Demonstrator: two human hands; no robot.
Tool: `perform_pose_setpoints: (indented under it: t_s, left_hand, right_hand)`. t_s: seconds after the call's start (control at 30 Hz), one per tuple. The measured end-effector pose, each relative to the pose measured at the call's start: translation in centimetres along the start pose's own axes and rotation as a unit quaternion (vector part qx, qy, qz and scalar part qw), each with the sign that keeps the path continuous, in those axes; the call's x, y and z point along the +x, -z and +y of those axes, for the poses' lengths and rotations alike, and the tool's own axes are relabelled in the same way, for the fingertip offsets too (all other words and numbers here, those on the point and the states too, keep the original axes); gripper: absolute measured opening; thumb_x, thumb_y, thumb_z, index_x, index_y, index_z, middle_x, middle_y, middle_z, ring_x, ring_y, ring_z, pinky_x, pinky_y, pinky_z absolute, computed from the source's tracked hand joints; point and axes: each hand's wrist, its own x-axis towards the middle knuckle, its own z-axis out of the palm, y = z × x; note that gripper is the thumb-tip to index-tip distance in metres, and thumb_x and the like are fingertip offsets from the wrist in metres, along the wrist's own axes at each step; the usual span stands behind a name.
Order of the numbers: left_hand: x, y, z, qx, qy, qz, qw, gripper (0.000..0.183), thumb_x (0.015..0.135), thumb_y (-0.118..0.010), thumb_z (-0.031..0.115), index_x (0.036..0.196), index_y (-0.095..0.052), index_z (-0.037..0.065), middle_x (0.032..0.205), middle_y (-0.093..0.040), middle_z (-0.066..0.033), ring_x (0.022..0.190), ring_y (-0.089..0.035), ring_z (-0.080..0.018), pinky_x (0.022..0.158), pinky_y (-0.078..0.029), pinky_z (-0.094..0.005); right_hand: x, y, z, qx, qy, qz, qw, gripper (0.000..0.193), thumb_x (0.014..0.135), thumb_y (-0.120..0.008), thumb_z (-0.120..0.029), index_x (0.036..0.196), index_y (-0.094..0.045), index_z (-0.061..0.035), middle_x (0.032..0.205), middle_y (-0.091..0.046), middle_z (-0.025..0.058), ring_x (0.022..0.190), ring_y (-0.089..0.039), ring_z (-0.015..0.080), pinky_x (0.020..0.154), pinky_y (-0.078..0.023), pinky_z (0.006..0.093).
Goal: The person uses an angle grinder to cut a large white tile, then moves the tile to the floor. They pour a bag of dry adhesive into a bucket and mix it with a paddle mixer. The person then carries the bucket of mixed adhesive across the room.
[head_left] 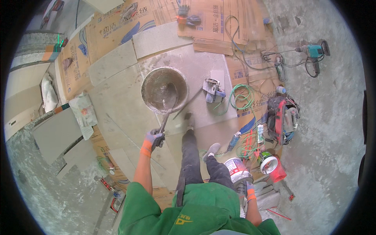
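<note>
My left hand (155, 140), in a grey glove with an orange cuff, is closed around the handle of a long-handled scoop (165, 119). The scoop's curved end rests inside a large round bucket (144, 96), against greyish, wet-looking matter. Beside my right thigh, my right hand (246, 187), gloved the same way, is closed at the upper rim of a white bucket (235, 166) with a red label. Its fingers are partly hidden. My feet stand on the covered floor just nearer than the large bucket.
Printed cardboard (113, 29) and large grey tiles (113, 64) cover the floor. To the right lie a power tool (214, 92), green cable (243, 97), a tool bag (282, 119), a blue grinder (234, 141) and a red bucket (278, 172). A teal drill (314, 51) lies farther right.
</note>
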Motion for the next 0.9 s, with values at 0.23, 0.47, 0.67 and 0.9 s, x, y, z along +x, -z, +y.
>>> perform_pose_setpoints:
  t_s: [0.23,0.47,0.67,0.9]
  left_hand:
    - [0.8,-1.1,-0.9,0.060,0.053,-0.013,0.997,0.023,0.075,-0.064,0.015,0.093,-0.058,0.002,0.057,-0.052,-0.0055,0.039,-0.047,-0.0151,0.036,-0.039,-0.0282]
    - [4.4,-3.3,-1.6,0.134,-0.106,0.192,0.966,0.024,0.080,-0.061,0.030,0.082,-0.062,0.006,0.057,-0.057,-0.0085,0.042,-0.053,-0.0193,0.041,-0.041,-0.0304]
    - [10.1,-3.9,-0.2,0.300,-0.197,0.349,0.866,0.028,0.076,-0.061,0.027,0.094,-0.060,0.005,0.083,-0.064,-0.0158,0.080,-0.061,-0.0336,0.071,-0.047,-0.0392]
    - [16.7,-4.1,0.2,0.457,-0.133,0.380,0.793,0.031,0.075,-0.061,0.034,0.089,-0.060,0.007,0.089,-0.061,-0.0152,0.089,-0.058,-0.0317,0.075,-0.045,-0.0412]
  right_hand:
    - [-1.7,-0.6,-2.1,-0.078,0.071,0.072,0.992,0.029,0.086,-0.052,-0.026,0.097,-0.059,-0.0003,0.083,-0.064,0.0108,0.066,-0.060,0.0211,0.058,-0.050,0.0335]
    - [4.1,2.8,3.5,-0.155,0.176,0.059,0.970,0.029,0.087,-0.050,-0.026,0.099,-0.057,-0.0011,0.080,-0.063,0.0120,0.057,-0.061,0.0238,0.049,-0.052,0.0384]
    - [2.0,2.2,2.7,-0.108,0.089,0.028,0.990,0.025,0.087,-0.048,-0.023,0.097,-0.057,-0.0021,0.075,-0.062,0.0123,0.053,-0.060,0.0263,0.045,-0.052,0.0395]
    - [-8.8,-5.9,-5.7,-0.076,0.042,0.058,0.995,0.025,0.087,-0.050,-0.025,0.095,-0.059,-0.0023,0.085,-0.062,0.0138,0.060,-0.059,0.0203,0.048,-0.051,0.0332]
